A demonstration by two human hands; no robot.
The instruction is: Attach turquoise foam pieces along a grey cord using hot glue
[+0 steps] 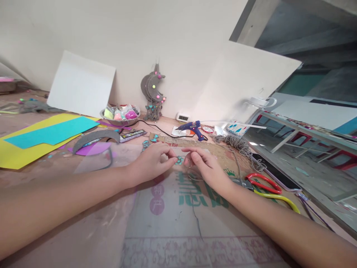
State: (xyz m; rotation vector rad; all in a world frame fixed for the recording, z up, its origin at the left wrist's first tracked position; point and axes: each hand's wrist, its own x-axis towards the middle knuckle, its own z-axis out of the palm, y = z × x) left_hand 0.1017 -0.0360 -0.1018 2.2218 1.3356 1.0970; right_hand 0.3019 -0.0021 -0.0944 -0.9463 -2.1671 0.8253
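Note:
My left hand (156,160) is closed in a pinch, thumb and forefinger meeting at a small teal-and-grey coiled piece (180,160). Facing it from the other side, my right hand (205,165) has curled fingers close to the same piece. Whatever lies between those right fingertips is too small to make out. A thin loop of grey cord (195,178) hangs just below the right hand. Under both hands spreads a translucent plastic sheet (167,223) with green and purple print. Small teal pieces (145,144) lie beyond the left hand.
A blue glue gun (192,129) rests behind the hands. Scissors (264,183) with red and yellow handles, grey cord (237,145) and a phone (279,173) lie right. Left are coloured sheets (52,132), a grey arc (95,138) and a bowl (118,122). A moon ornament (152,87) stands against the wall.

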